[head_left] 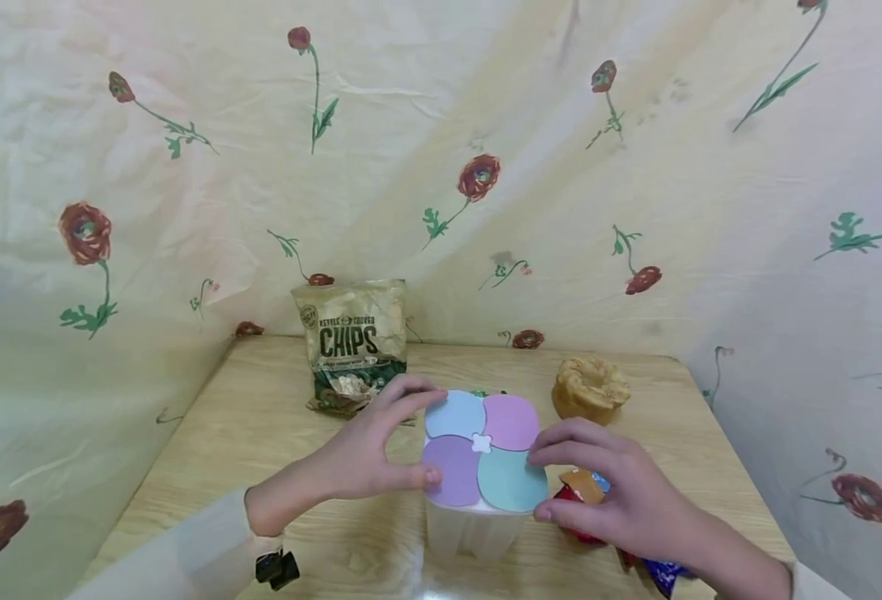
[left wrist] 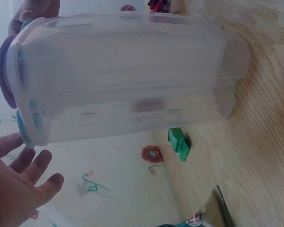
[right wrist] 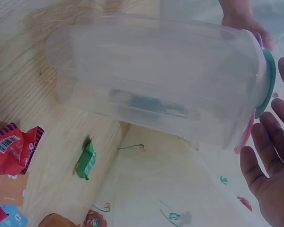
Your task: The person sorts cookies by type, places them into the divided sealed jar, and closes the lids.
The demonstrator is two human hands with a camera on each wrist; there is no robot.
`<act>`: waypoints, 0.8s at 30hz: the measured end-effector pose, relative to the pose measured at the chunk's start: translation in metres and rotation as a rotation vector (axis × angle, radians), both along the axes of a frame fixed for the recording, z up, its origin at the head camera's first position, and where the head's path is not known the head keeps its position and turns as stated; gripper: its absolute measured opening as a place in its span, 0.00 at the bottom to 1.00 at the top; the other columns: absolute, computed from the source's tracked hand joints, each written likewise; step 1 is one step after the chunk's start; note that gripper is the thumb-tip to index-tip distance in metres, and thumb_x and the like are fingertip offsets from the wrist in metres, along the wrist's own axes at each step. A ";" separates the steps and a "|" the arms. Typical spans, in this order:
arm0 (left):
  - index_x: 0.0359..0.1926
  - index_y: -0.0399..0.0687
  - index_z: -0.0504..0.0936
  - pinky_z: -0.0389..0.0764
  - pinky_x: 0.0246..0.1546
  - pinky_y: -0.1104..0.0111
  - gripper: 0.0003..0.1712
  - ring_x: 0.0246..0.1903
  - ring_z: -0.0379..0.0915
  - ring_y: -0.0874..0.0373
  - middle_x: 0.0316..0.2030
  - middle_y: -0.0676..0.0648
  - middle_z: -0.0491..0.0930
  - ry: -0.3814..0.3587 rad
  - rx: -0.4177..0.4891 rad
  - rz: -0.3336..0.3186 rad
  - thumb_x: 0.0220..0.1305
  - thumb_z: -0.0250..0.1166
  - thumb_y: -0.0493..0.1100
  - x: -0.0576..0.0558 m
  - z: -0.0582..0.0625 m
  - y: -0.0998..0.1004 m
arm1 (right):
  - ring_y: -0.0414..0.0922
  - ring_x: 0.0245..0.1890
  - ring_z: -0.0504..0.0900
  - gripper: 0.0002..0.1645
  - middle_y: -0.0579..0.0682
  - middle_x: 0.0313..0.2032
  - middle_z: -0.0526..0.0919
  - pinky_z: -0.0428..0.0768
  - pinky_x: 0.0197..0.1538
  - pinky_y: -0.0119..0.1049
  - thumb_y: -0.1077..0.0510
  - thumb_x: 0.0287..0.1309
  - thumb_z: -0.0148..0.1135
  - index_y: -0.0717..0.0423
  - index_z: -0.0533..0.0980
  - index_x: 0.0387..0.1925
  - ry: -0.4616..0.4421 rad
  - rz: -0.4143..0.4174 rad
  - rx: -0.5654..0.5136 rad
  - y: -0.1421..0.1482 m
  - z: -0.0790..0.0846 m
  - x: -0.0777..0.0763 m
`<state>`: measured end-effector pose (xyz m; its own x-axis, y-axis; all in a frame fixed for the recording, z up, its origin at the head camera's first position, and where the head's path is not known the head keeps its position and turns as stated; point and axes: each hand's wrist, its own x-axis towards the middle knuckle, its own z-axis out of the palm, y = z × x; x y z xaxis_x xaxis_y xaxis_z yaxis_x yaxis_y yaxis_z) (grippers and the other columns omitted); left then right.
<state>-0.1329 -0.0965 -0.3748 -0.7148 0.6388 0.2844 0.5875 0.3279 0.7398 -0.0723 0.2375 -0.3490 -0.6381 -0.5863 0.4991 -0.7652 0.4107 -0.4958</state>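
Observation:
A tall clear plastic canister (left wrist: 123,75) stands upright on the table, its lid (head_left: 453,472) made of blue, pink, purple and teal petals around a small white centre. My left hand (head_left: 369,454) is at the left side of the lid, thumb by the front purple petal and index finger by the blue one, the other fingers spread. On the opposite side, my right hand (head_left: 621,492) has its fingertips right at the teal petal's edge, thumb low at the front corner. The right wrist view shows those fingers (right wrist: 270,142) loosely bent beside the lid.
Behind to the left stands a chips bag (head_left: 354,346). A ring-shaped bread (head_left: 589,388) sits at the back right. Red, orange and blue snack packets (head_left: 579,508) lie by the right hand, and a small green wrapped piece (right wrist: 86,161) lies behind the canister. Flowered cloth (head_left: 411,167) hangs around the table.

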 end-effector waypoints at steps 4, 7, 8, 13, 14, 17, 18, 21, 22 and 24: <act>0.75 0.60 0.68 0.71 0.63 0.42 0.51 0.70 0.59 0.52 0.72 0.58 0.58 -0.031 -0.009 0.011 0.52 0.78 0.61 0.001 0.001 0.002 | 0.38 0.51 0.81 0.23 0.41 0.52 0.82 0.78 0.53 0.22 0.56 0.49 0.82 0.41 0.84 0.48 -0.035 0.008 -0.002 0.000 -0.001 0.000; 0.75 0.60 0.68 0.71 0.63 0.42 0.51 0.70 0.59 0.52 0.72 0.57 0.58 -0.023 -0.013 0.007 0.51 0.78 0.61 0.001 0.000 0.002 | 0.39 0.51 0.81 0.23 0.42 0.52 0.82 0.79 0.52 0.23 0.56 0.49 0.82 0.41 0.84 0.48 -0.044 0.013 -0.008 0.001 -0.003 0.000; 0.75 0.60 0.68 0.71 0.63 0.42 0.51 0.70 0.59 0.52 0.72 0.57 0.58 -0.020 -0.013 0.007 0.51 0.79 0.61 0.001 0.000 0.002 | 0.39 0.51 0.81 0.23 0.42 0.51 0.82 0.79 0.52 0.23 0.56 0.49 0.82 0.41 0.84 0.48 -0.044 0.013 -0.009 0.002 -0.004 -0.001; 0.75 0.60 0.69 0.71 0.63 0.42 0.51 0.71 0.58 0.53 0.72 0.57 0.57 -0.028 -0.012 0.014 0.51 0.79 0.60 0.000 -0.002 0.002 | 0.39 0.51 0.81 0.23 0.43 0.51 0.82 0.79 0.52 0.23 0.55 0.48 0.82 0.42 0.85 0.48 -0.048 0.008 -0.013 0.001 -0.005 -0.002; 0.75 0.60 0.69 0.70 0.63 0.42 0.51 0.71 0.58 0.53 0.72 0.57 0.57 -0.032 -0.011 0.014 0.51 0.79 0.60 0.000 -0.002 0.002 | 0.39 0.50 0.81 0.23 0.42 0.51 0.82 0.79 0.52 0.23 0.55 0.48 0.83 0.42 0.85 0.47 -0.042 0.005 -0.017 0.001 -0.006 -0.003; 0.75 0.60 0.68 0.70 0.64 0.42 0.52 0.71 0.58 0.53 0.72 0.58 0.57 -0.041 -0.008 0.007 0.51 0.79 0.61 0.000 -0.001 0.002 | 0.39 0.48 0.82 0.24 0.43 0.49 0.84 0.80 0.50 0.22 0.56 0.45 0.85 0.44 0.86 0.46 0.005 0.014 -0.046 0.000 -0.008 -0.005; 0.75 0.60 0.68 0.71 0.63 0.42 0.52 0.71 0.58 0.53 0.72 0.58 0.57 -0.041 -0.006 0.002 0.51 0.79 0.61 -0.001 0.000 0.002 | 0.39 0.48 0.83 0.24 0.44 0.48 0.84 0.81 0.49 0.22 0.56 0.43 0.85 0.45 0.86 0.45 0.033 0.026 -0.064 -0.001 -0.010 -0.007; 0.75 0.58 0.68 0.71 0.63 0.42 0.53 0.70 0.59 0.53 0.72 0.58 0.57 -0.029 -0.005 -0.012 0.51 0.79 0.63 -0.001 0.001 0.002 | 0.42 0.45 0.84 0.23 0.49 0.45 0.85 0.82 0.47 0.23 0.58 0.41 0.86 0.49 0.87 0.42 0.130 0.089 -0.143 -0.003 -0.013 -0.012; 0.75 0.58 0.68 0.71 0.63 0.42 0.53 0.70 0.59 0.53 0.73 0.58 0.56 -0.029 -0.005 -0.017 0.51 0.79 0.63 -0.001 0.001 0.002 | 0.43 0.44 0.84 0.21 0.51 0.43 0.86 0.82 0.46 0.23 0.58 0.42 0.86 0.51 0.87 0.41 0.166 0.117 -0.172 -0.004 -0.014 -0.014; 0.75 0.55 0.68 0.72 0.64 0.43 0.53 0.70 0.60 0.53 0.72 0.58 0.56 -0.027 -0.010 -0.026 0.51 0.79 0.63 -0.001 0.002 0.002 | 0.46 0.42 0.83 0.18 0.54 0.41 0.85 0.83 0.45 0.25 0.58 0.44 0.85 0.55 0.87 0.39 0.235 0.180 -0.229 -0.008 -0.014 -0.018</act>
<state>-0.1336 -0.0942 -0.3729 -0.7055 0.6597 0.2590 0.5757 0.3204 0.7523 -0.0900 0.2293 -0.3630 -0.3873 -0.5343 0.7513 -0.9190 0.1580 -0.3613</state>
